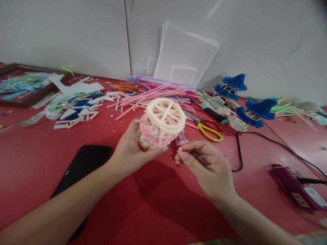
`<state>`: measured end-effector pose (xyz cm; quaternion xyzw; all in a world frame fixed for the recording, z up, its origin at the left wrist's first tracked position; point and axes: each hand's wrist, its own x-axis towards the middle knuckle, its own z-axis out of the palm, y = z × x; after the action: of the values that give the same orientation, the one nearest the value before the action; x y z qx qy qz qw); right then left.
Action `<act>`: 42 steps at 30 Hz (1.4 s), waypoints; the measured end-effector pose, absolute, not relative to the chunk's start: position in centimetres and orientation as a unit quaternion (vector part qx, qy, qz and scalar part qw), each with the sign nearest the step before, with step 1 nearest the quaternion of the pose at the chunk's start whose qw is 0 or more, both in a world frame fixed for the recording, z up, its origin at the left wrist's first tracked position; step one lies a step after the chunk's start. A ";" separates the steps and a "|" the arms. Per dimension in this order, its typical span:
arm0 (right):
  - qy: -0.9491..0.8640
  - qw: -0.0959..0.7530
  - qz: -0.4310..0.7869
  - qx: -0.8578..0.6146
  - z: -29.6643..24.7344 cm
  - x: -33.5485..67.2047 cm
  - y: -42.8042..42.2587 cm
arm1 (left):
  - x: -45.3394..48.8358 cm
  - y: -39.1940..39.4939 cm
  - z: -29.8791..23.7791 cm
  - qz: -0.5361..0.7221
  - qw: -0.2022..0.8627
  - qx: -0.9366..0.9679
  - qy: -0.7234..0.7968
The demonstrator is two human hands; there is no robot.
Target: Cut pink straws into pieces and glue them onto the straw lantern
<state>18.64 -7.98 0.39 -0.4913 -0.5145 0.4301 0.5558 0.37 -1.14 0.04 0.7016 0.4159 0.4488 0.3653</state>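
My left hand (135, 144) is wrapped round a small round pipe-cleaner craft (163, 120), thumb along its near side. Its tilted top is a cream ring with spokes; below runs a pink band of pipe cleaners over a clear plastic base, partly hidden by my fingers. Just right of it, my right hand (206, 166) pinches thumb and forefinger together. Something tiny and pinkish shows at the fingertips, too small to name. Behind those fingertips lies a small printed pink-and-white item (181, 139). Pink pipe cleaners (155, 95) are heaped behind the craft.
Yellow-handled scissors (209, 132) and green-black-handled pliers (216, 115) lie behind my right hand. Blue-roofed models (255, 112) stand farther right. A black phone (87, 163) is by my left forearm. A cable (276, 144) runs to a purple power strip (297, 189). White sheets (187, 54) lean on the wall.
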 end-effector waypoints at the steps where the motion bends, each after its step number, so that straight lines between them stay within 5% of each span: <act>1: -0.469 0.569 0.477 -0.478 0.3 18.5 -7.8 | 0.3 -1.1 0.0 0.450 0.350 0.713 0.409; 11: -0.311 0.577 0.645 -0.393 0.2 18.0 -6.8 | 0.1 -1.1 -0.6 0.433 0.253 0.776 0.384; 42: -0.316 0.552 0.640 -0.432 -0.4 18.6 -6.5 | -0.1 -1.3 -0.4 0.405 0.326 0.771 0.368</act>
<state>18.55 -6.48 -0.37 -0.4317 -0.3156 0.6400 0.5518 -0.11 -1.28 -0.38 0.7709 0.3683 0.4050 0.3256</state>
